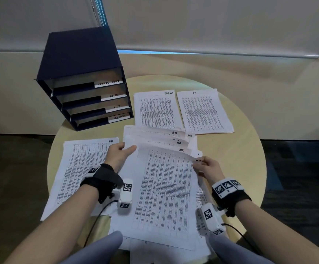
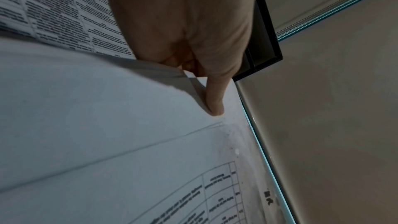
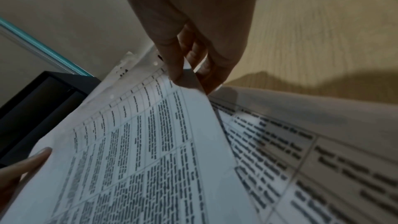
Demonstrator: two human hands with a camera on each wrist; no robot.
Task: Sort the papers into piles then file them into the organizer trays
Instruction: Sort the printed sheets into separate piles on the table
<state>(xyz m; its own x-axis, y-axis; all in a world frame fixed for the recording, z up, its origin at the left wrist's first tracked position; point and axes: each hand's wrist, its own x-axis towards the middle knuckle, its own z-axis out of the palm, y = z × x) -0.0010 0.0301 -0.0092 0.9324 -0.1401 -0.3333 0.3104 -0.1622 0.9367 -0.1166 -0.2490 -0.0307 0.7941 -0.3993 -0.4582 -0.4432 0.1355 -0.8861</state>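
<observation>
A round table (image 1: 240, 115) carries a dark organizer (image 1: 82, 77) at far left — four trays with handwritten labels. Three sorted piles (image 1: 155, 111) of white printed tables lie around a fanned loose stack. The top sheet (image 1: 166, 191) is lifted near centre — the left hand (image 1: 119, 152) pinches its far-left corner, the right hand (image 1: 207, 167) its far-right corner.

Round pale wood table (image 1: 240, 141), beige wall (image 1: 212, 23), dark carpet (image 1: 297, 178).

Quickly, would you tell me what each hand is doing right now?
Left hand: pinches the top sheet's upper left corner.
Right hand: pinches its upper right corner.
</observation>
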